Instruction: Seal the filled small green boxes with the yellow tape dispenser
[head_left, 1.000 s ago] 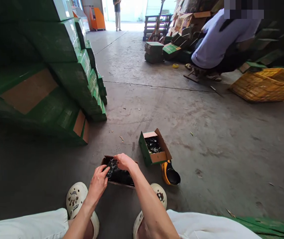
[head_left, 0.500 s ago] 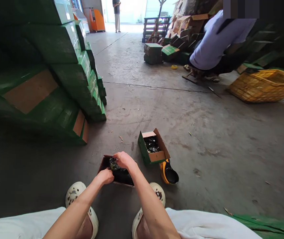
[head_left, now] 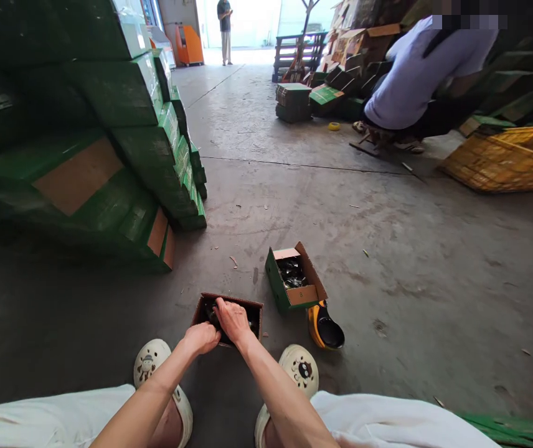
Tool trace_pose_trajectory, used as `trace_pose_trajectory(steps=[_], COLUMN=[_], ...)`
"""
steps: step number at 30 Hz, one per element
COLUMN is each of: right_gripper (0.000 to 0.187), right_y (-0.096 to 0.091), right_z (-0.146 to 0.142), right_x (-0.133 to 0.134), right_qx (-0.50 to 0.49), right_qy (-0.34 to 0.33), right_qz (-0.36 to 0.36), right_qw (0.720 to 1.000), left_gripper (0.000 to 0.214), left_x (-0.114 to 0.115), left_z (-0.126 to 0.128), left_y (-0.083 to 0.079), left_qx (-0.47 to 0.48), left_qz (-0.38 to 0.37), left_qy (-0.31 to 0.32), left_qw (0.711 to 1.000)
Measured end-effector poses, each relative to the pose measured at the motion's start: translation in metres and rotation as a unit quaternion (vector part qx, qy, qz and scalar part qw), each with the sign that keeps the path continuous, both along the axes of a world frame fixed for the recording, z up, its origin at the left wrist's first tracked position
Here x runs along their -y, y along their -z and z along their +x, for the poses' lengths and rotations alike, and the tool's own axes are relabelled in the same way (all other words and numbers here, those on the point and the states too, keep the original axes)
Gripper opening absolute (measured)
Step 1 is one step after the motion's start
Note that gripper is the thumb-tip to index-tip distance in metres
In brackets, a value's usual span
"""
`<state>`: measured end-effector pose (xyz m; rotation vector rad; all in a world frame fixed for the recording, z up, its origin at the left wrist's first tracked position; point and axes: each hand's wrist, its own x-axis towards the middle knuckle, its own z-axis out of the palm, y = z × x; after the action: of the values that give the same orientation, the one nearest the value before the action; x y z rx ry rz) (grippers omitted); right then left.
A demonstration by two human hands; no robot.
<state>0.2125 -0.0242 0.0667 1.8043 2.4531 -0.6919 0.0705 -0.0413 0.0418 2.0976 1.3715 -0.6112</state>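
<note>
On concrete floor point(head_left: 388, 249), right hand point(head_left: 233, 318) clutches dark wrapping point(head_left: 209, 310) in box point(head_left: 258, 317); left hand point(head_left: 203, 339), grip unclear.

A loose white cloth garment point(head_left: 401, 423) covers both thighs. On the feet are cream rubber clogs point(head_left: 300, 367) with round holes across the top. Each clog carries small dark cartoon charms point(head_left: 302, 368) pinned into those holes. The forearms point(head_left: 266, 386) are bare down to the left hand point(head_left: 203, 338) and right hand point(head_left: 233, 318), both also bare.
</note>
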Motion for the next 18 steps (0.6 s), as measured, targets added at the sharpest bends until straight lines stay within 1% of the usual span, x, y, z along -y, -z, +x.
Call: trace_pose_trajectory(steps=[2,4,6,9,12,15,16,18], right_gripper=[0.032,0.030,0.032,0.048,0.056,0.059,0.058,0.055], right_y=[0.002,0.007,0.013,0.023,0.031,0.031,0.029,0.023], right_z=[0.004,0.007,0.009,0.012,0.013,0.015,0.016,0.017], right_x=[0.007,0.013,0.016,0.013,0.007,0.006,0.006,0.007], right_qx=[-0.059,-0.100,-0.096,-0.086,-0.093,-0.108,-0.123,-0.140], right_qy=[-0.024,-0.052,-0.062,-0.071,-0.081,-0.068,-0.064,-0.050], right_qz=[0.033,0.044,0.018,-0.015,-0.015,-0.020,-0.019,-0.011], right_qw=[0.997,0.993,0.993,0.994,0.992,0.992,0.990,0.989], left_gripper=[0.047,0.042,0.040,0.040,0.045,0.053,0.059,0.071], left_x=[0.002,0.005,0.009,0.013,0.016,0.018,0.018,0.017], left_z=[0.002,0.002,0.003,0.006,0.011,0.015,0.016,0.015], left_y=[-0.001,-0.002,-0.004,-0.009,-0.017,-0.022,-0.022,-0.022], left_qx=[-0.005,0.001,0.006,0.006,-0.003,-0.004,-0.002,0.002], left_qz=[0.002,0.007,0.011,0.023,0.058,0.099,0.098,0.070], left_qy=[-0.009,-0.015,-0.023,-0.037,-0.065,-0.109,-0.121,-0.132], left_qw=[1.000,1.000,1.000,0.999,0.996,0.989,0.988,0.989])
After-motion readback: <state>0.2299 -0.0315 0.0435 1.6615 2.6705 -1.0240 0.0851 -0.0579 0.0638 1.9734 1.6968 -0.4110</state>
